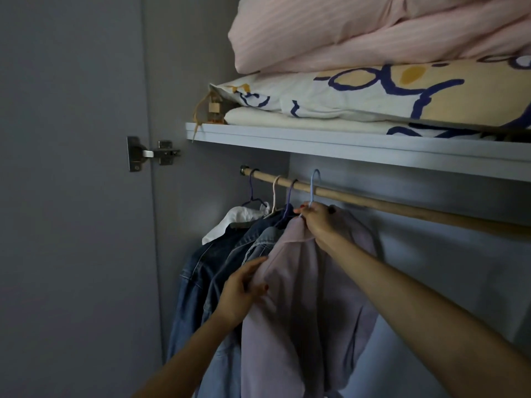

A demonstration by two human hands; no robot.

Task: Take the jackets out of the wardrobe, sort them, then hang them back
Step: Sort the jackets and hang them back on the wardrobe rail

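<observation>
Head view: pink jacket (301, 297) hangs on a pale blue hanger (313, 188), hook over the wooden rail (373, 201) under the shelf (344, 145). It is the rightmost of 4 garments; just left are 2 denim jackets (207, 271) and a white garment (230, 222) on their own hangers, bunched at the rail's left end

Right hand (319, 221) is curled round the hanger neck right at the collar, fingers closed on it. Left hand (241, 294) pinches the front edge of the pink fabric lower down, thumb over the cloth, fingers partly hidden behind it

Handling, my read: fabric is soft and limp, looks light, no stiffness to lift by. Cloth alone will sag and may slide off the thin hanger if tilted. Best grip is where the right hand already sits, hanger neck below the hook; lift the hook up clear of the rail, then out. Left hand only steadies the body and keeps it from snagging on the denim beside it. Nothing fragile here

Bedding (373, 38) stacked on the shelf above, not involved
</observation>
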